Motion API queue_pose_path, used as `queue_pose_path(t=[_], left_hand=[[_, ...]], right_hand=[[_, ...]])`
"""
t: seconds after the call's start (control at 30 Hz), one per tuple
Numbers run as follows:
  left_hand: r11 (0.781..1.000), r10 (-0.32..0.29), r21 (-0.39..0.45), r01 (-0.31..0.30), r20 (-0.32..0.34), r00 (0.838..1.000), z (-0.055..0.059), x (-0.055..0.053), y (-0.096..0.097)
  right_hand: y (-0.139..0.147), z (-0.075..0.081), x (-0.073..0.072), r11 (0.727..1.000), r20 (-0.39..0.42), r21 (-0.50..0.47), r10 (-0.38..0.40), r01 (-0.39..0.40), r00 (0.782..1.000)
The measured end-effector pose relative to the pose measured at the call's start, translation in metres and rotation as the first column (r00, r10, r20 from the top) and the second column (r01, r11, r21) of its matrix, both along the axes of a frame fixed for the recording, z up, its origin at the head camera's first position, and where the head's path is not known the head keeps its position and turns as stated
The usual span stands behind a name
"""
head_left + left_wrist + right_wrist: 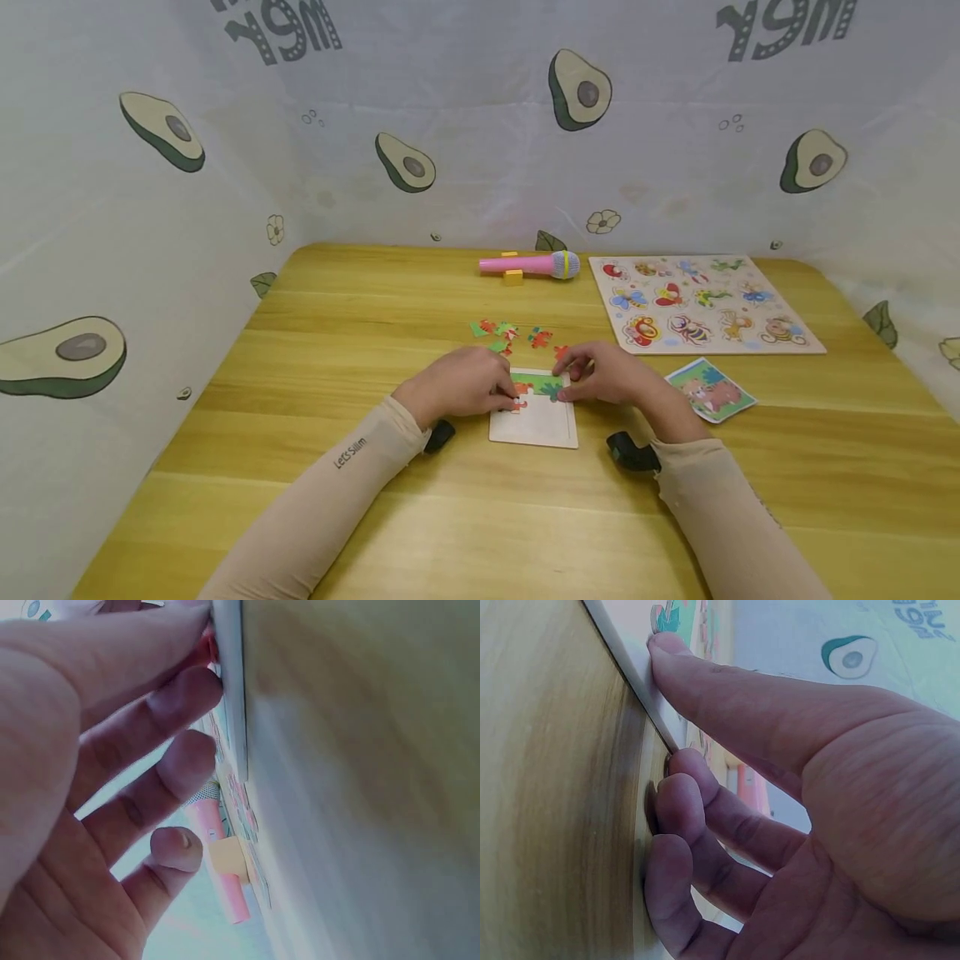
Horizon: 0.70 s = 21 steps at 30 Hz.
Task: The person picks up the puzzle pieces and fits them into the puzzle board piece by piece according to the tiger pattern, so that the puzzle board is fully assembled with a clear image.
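Observation:
A square jigsaw board [534, 429] lies on the table, with green and red pieces fitted along its far part and bare wood nearer me. My left hand [461, 383] pinches a small red and white jigsaw piece [519, 406] at the board's left side; its fingertips partly hide the piece. On the right, my right hand [607, 375] holds the board's far right corner. Its thumb [682, 671] rests on top by a teal patch, while the bent fingers [681, 806] sit at the board's edge. Several loose jigsaw pieces [540, 337] lie just beyond the board.
At the back, a pink toy microphone [525, 265] lies on a yellow block [513, 278]. A large insect puzzle board [720, 342] occupies the back right. A small picture card [712, 390] lies to the right of my right hand. Printed cloth [480, 108] walls surround the table.

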<state>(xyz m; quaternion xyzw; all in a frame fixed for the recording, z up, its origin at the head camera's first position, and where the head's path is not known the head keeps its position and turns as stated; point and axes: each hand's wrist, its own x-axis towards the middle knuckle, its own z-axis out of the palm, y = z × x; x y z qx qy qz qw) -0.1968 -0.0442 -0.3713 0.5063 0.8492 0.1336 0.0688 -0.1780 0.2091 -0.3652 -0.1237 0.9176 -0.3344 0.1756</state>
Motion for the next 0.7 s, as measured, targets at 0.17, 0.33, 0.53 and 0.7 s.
queue_pose_path(t=[0.17,0.33,0.53,0.7], left_hand=[[0.997,0.072,0.027,-0.076,0.109,0.991,-0.0033,-0.0006,-0.0004],[0.995,0.080,0.049,-0.090,0.168,0.983,-0.0040,-0.0016,-0.0009],[0.994,0.086,0.052,-0.094,0.141,0.986,-0.0043,-0.0015,-0.0006],[0.995,0.077,0.054,-0.085,0.146,0.986,-0.0050,-0.0025,-0.0021]], right_hand=[[-0.0012,0.0010,0.0013,1.000,-0.005,0.004,0.009,-0.009,1.000],[-0.0017,0.0011,0.0007,1.000,0.001,0.010,0.016,-0.016,1.000],[-0.0005,0.0001,-0.0002,0.999,-0.004,0.033,0.032,-0.032,0.999],[-0.0002,0.0043,0.0010,0.999,0.007,0.036,0.023,-0.023,1.000]])
